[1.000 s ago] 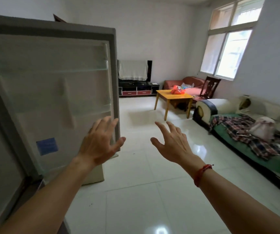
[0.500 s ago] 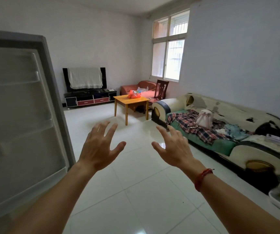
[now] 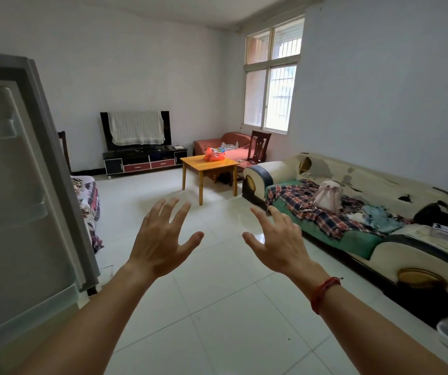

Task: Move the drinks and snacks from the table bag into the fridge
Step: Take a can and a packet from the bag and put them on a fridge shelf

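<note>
While the open grey fridge door (image 3: 28, 185) stands far left, left hand (image 3: 160, 244) raised, fingers spread, empty, orange plastic bag (image 3: 214, 155) resting on distant yellow wooden table (image 3: 218, 165), right hand (image 3: 279, 244) likewise spread, holding nothing, worn cream sofa (image 3: 374, 182) along right wall.

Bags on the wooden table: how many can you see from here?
1: an orange bag sits on the wooden table's far side, across the room. Anything behind it would be hidden.

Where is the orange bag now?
Head view, far centre: the orange bag sits on the wooden table, in front of the red sofa, left of the dark chair.
</note>
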### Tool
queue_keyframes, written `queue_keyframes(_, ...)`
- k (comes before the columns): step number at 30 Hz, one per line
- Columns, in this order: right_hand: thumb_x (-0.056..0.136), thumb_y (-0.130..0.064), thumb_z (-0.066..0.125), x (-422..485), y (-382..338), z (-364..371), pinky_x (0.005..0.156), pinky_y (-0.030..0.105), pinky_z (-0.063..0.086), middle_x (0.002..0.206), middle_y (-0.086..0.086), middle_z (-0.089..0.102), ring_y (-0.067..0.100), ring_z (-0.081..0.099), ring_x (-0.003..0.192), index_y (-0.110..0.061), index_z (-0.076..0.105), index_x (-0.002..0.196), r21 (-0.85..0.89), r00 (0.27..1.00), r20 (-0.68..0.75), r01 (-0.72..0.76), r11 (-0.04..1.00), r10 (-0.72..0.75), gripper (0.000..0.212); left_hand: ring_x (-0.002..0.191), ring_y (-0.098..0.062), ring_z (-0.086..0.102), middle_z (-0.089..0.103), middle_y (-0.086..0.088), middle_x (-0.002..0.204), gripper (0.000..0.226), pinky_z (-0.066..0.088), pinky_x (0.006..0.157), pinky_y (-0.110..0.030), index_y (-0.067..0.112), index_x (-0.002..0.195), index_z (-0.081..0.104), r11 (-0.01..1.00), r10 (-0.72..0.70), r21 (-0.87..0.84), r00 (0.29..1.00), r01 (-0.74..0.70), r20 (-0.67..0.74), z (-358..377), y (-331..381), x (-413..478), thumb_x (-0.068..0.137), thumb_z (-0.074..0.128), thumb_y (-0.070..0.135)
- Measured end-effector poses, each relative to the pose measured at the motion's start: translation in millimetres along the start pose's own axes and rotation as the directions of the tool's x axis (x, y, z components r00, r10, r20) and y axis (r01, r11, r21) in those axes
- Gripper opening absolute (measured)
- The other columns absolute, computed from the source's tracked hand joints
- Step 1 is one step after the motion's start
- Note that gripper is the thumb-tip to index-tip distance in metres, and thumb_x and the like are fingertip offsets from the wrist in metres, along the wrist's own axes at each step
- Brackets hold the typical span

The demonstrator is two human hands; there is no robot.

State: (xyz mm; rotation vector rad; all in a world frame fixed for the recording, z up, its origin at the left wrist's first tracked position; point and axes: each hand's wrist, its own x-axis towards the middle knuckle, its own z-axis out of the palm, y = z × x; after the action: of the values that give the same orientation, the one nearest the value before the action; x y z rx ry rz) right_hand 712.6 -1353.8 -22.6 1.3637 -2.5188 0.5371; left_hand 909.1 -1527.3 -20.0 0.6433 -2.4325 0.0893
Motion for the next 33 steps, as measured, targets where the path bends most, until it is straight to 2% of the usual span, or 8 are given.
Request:
queue_keyframes(9,0.097,-0.064,0.042,37.1,47.7,17.3,0.114,0.053,0.031,0.162,0.014,0.027,0.033,0.029,0.147,-0.037,0.017,0.158,0.005,0.998,0.056,0.001,1.000,-0.001,0.071,0.130,-0.035,0.046,0.050,-0.015,0.141,0.075,0.047,0.096,-0.051,0.014,0.138,0.051,1.000,-0.012,0.010,1.000,0.012,0.025,49.3,13.2,37.0,0.087,0.037,0.067)
queue_keyframes(16,0.097,-0.063,0.043,81.6,66.2,55.9,0.114,0.053,0.032,0.162,0.016,0.027,0.034,0.032,0.145,-0.037,0.017,0.157,0.013,0.994,0.105,-0.011,1.000,0.009,0.071,0.132,-0.034,0.043,0.048,-0.015,0.142,0.076,0.045,0.098,-0.050,0.014,0.140,0.048,0.999,-0.025,0.031,0.997,0.023,0.068,96.6,-5.7,67.0,0.088,0.034,0.067)
queue_keyframes(23,0.097,-0.063,0.043,160.9,74.8,122.0,0.112,0.055,0.034,0.160,0.017,0.029,0.037,0.036,0.142,-0.036,0.019,0.157,-0.019,0.986,0.163,-0.013,1.000,0.016,0.070,0.133,-0.034,0.039,0.045,-0.015,0.144,0.077,0.042,0.099,-0.050,0.014,0.142,0.045,0.999,-0.039,0.024,0.992,0.037,0.122,170.6,-54.8,118.8,0.087,0.034,0.067)
queue_keyframes(33,0.096,-0.064,0.044,330.8,80.1,208.0,0.114,0.055,0.034,0.159,0.016,0.031,0.035,0.036,0.142,-0.036,0.020,0.156,-0.052,0.968,0.242,-0.054,0.997,0.065,0.070,0.132,-0.033,0.040,0.045,-0.014,0.144,0.078,0.040,0.100,-0.047,0.014,0.143,0.045,0.996,-0.080,-0.016,0.978,0.085,0.195,275.1,-156.0,248.5,0.086,0.033,0.067)
